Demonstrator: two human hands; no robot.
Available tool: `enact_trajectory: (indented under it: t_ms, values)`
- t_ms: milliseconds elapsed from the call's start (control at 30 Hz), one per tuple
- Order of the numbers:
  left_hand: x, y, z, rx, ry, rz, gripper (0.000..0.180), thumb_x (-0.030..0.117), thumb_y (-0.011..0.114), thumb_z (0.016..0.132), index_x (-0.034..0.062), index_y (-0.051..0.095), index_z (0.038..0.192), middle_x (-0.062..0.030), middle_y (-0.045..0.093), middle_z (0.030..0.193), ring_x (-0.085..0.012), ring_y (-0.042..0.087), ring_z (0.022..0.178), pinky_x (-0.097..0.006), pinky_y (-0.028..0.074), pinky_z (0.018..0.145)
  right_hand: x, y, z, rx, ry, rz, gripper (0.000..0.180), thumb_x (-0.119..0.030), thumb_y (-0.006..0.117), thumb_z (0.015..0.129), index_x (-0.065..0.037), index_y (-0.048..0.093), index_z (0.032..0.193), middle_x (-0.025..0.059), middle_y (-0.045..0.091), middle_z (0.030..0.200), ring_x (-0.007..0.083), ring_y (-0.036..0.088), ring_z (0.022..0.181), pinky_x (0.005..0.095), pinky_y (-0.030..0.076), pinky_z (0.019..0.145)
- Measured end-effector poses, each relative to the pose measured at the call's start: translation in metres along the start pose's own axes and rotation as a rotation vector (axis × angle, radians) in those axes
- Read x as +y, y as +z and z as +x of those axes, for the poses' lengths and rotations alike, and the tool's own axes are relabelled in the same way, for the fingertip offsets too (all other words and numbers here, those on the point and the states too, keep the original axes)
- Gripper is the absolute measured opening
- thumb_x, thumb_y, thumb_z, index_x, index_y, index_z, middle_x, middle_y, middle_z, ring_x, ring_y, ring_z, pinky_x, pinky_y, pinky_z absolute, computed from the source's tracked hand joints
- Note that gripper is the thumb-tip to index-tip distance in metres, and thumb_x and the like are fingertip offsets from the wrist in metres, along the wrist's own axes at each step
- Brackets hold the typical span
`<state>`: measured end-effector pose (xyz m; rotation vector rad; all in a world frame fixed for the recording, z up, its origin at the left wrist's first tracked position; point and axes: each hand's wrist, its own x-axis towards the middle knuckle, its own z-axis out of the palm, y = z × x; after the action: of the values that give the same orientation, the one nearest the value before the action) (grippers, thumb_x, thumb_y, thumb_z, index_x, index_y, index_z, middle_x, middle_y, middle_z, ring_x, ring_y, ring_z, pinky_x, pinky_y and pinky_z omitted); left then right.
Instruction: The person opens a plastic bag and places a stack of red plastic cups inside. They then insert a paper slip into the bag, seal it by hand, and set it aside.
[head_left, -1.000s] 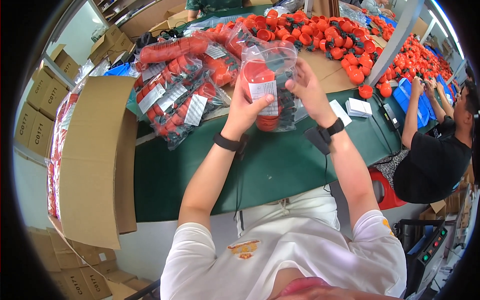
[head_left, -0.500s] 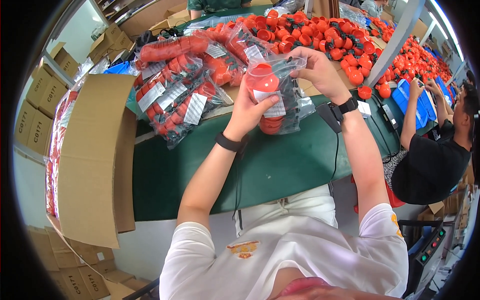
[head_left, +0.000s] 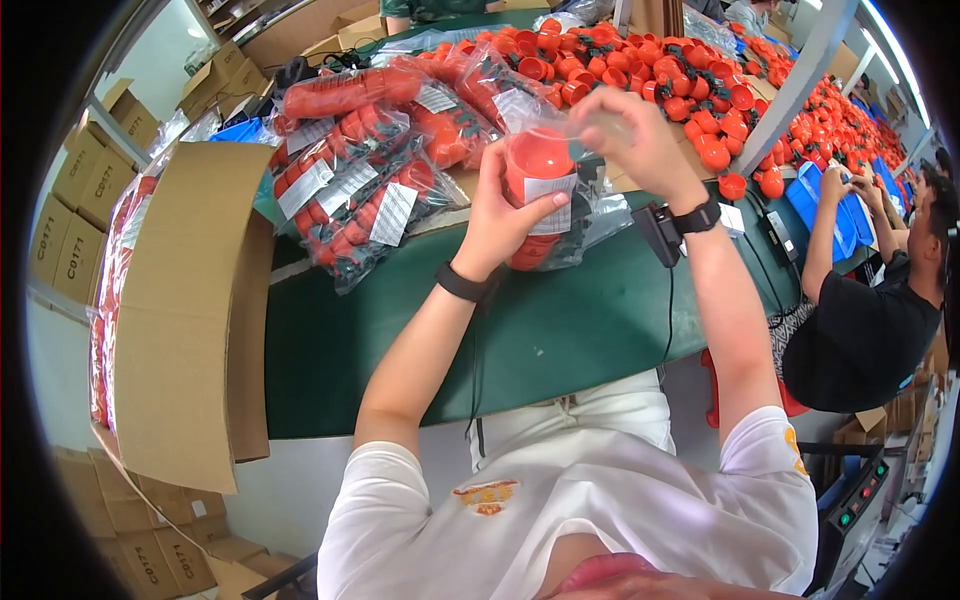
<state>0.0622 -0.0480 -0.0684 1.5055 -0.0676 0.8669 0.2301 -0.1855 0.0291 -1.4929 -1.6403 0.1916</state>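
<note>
My left hand (head_left: 507,212) is closed round a clear plastic bag (head_left: 582,222) with a stack of red plastic cups (head_left: 543,152) inside and dark green parts along one side. A white printed label shows on the bag, with my left thumb lying over it. My right hand (head_left: 630,140) is beside the bag's upper right edge, its fingers smeared by motion, so whether they grip the film is unclear. Left of the hands, filled bags of red cups (head_left: 352,190) lie piled on the green table (head_left: 420,345).
A large heap of loose red cups (head_left: 690,95) spreads over the back right. An open cardboard box (head_left: 185,320) holding bagged cups stands at the left. A slanted metal post (head_left: 797,90) rises beyond my right hand. At the right, a person (head_left: 865,320) works near blue trays (head_left: 838,212).
My right hand has moved slightly up and its fingers are now blurred at the bag's edge. The bag in my left hand has turned a little, showing more of the top cup.
</note>
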Motion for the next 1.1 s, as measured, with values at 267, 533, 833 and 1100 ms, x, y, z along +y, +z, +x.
enact_trajectory:
  t_ms: [267, 533, 833, 1100]
  values:
    - [0.0, -0.001, -0.003, -0.014, 0.08, 0.182, 0.076, 0.006, 0.079, 0.083, 0.0053, 0.027, 0.139, -0.0113, 0.048, 0.133, -0.018, 0.051, 0.121, -0.036, 0.044, 0.104, -0.031, -0.035, 0.062, -0.44, 0.002, -0.332, 0.022, -0.026, 0.073, 0.084, -0.005, 0.077, 0.089, 0.0129, 0.067, 0.124, 0.0262, 0.062, 0.113, 0.0355, 0.044, 0.103]
    - [-0.002, -0.002, -0.002, 0.022, 0.072, 0.204, 0.086, 0.008, 0.08, 0.083, 0.0034, 0.019, 0.144, -0.0136, 0.045, 0.136, -0.0205, 0.05, 0.124, -0.038, 0.043, 0.106, -0.047, -0.008, 0.083, -0.499, -0.011, -0.798, 0.027, -0.029, 0.075, 0.075, -0.004, 0.073, 0.082, 0.0147, 0.068, 0.081, 0.0299, 0.065, 0.078, 0.0406, 0.044, 0.088]
    - [-0.001, 0.003, 0.0, 0.091, 0.106, 0.256, 0.087, 0.018, 0.081, 0.084, -0.0005, 0.021, 0.144, -0.0165, 0.044, 0.138, -0.0229, 0.047, 0.127, -0.037, 0.04, 0.108, -0.037, 0.008, 0.09, -0.362, 0.048, -0.921, 0.037, -0.036, 0.072, 0.078, -0.003, 0.066, 0.063, 0.0142, 0.06, 0.058, 0.0297, 0.062, 0.064, 0.0383, 0.043, 0.082]
    - [-0.005, -0.007, 0.007, 0.192, 0.107, 0.132, 0.067, 0.018, 0.075, 0.091, -0.0015, 0.032, 0.138, -0.0137, 0.05, 0.133, -0.0207, 0.052, 0.121, -0.034, 0.042, 0.105, -0.018, -0.026, 0.033, 0.183, 0.198, 0.312, 0.04, -0.037, 0.064, 0.097, -0.004, 0.063, 0.119, 0.0055, 0.07, 0.102, 0.0113, 0.066, 0.093, 0.023, 0.05, 0.082]
